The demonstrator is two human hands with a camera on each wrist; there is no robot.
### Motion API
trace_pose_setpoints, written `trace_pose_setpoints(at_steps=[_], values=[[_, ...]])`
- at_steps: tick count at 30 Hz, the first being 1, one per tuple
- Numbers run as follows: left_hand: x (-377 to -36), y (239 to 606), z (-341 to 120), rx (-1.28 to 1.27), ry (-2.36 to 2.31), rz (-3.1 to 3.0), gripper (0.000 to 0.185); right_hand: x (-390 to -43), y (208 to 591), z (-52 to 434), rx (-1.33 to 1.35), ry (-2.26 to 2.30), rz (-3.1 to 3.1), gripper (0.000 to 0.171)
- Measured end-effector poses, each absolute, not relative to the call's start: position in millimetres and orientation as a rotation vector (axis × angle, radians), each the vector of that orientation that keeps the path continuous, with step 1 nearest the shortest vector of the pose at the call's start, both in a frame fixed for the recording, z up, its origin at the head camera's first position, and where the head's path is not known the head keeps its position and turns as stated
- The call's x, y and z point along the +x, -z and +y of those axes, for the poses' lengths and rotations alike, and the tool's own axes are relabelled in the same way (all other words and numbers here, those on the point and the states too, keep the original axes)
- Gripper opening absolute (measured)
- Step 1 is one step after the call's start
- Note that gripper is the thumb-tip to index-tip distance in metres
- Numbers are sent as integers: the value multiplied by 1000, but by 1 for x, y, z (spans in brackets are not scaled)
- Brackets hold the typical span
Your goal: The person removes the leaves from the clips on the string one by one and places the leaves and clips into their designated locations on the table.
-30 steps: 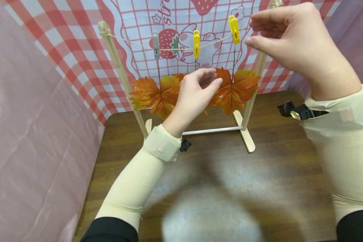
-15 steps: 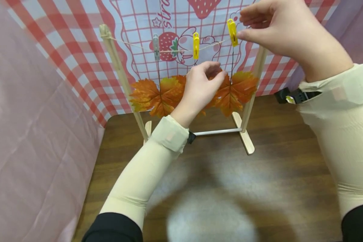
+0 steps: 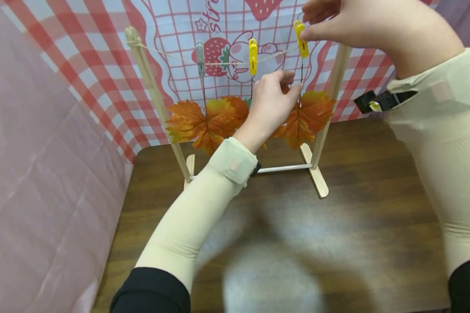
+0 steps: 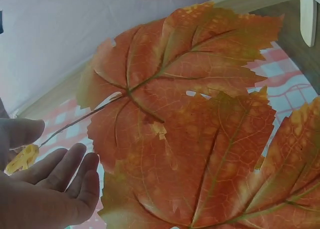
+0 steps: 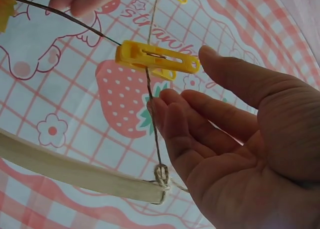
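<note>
A string point(image 3: 219, 64) spans a wooden rack, with a grey clothespin point(image 3: 201, 59) and two yellow clothespins on it. The right yellow clothespin point(image 5: 155, 57) sits on the string with a leaf stem in its far end. My right hand point(image 5: 225, 124) is beside it, thumb tip close to the handle ends and fingers apart below; it does not grip it. My left hand point(image 3: 272, 98) is in front of the leaves, near the right leaf's stem point(image 4: 75, 123), with thumb and fingers apart. An orange leaf point(image 3: 303, 119) hangs from the right clothespin, another leaf point(image 3: 205, 124) from the grey one. The middle yellow clothespin point(image 3: 253, 56) holds a stem partly behind my left hand.
The rack's wooden posts point(image 3: 150, 87) stand on feet point(image 3: 315, 174) joined by a white rod point(image 3: 283, 168), on a brown wooden table point(image 3: 282, 243). A red-checked cloth point(image 3: 98, 78) with strawberries hangs behind. Pink cloth point(image 3: 43, 174) covers the left side.
My right hand has moved left, its thumb now overlapping the right yellow clothespin in the head view. My left hand has moved up and right towards the right leaf's stem.
</note>
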State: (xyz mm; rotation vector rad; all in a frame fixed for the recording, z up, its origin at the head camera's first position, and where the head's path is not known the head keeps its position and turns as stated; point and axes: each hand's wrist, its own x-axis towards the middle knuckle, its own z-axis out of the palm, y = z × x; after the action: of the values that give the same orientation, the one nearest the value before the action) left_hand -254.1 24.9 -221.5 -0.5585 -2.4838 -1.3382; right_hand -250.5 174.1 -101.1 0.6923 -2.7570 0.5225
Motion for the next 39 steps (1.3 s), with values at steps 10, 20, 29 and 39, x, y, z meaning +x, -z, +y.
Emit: trace_pose_setpoints(at_steps=[10,20,29,39], values=[[-263,217,31,-575,1340,-2469,30,-270,99,173,760,-464,-2839,44],[-267,220,33,-586,1343,-2414,21,-276,95,173,857,-419,-2878,41],[-268,223,33,-577,1320,-2416,19,-279,95,173,834,-392,-2907,41],[-270,225,34,-569,1285,-2394,16,-277,94,173,849,-333,-2886,39]])
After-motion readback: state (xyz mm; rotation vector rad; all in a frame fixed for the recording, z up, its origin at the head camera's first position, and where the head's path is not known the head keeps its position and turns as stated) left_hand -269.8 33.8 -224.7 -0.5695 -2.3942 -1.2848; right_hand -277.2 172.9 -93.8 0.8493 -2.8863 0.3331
